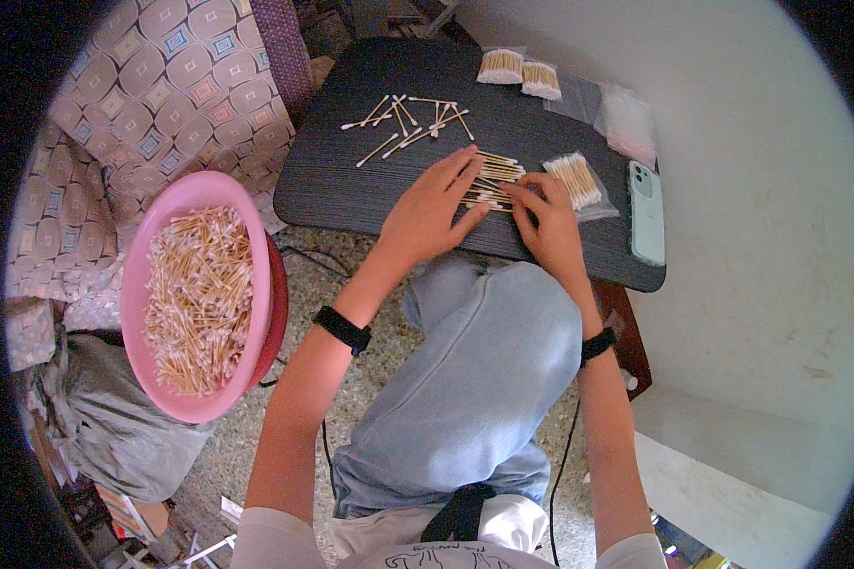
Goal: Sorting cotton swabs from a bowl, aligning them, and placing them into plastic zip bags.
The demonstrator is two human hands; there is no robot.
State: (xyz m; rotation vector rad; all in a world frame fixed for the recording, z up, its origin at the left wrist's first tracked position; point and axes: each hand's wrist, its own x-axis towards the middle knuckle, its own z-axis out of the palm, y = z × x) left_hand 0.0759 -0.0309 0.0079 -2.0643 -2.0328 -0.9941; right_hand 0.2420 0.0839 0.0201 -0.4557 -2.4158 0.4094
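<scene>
Dark wood-grain boards a small low table, seen from above over the person's bent knee in pale blue trousers. Both hands rest on a row of wooden cotton swabs lying side by side near the table's middle. The left hand lies flat with fingers spread over the row's left end; the right hand has its fingers curled down onto the right end, though whether it pinches any swab cannot be told. The work in hand looks like evening up and gathering a counted batch; the next move would likely call for squeezing the row together so no swab rolls off. About a dozen loose swabs lie scattered just beyond. One filled clear packet sits just beside the right hand, two more filled packets at the far edge, with empty clear bags nearby. One mint-green phone lies on the right edge. One pink basin, heaped with swabs, stands to the left.
</scene>
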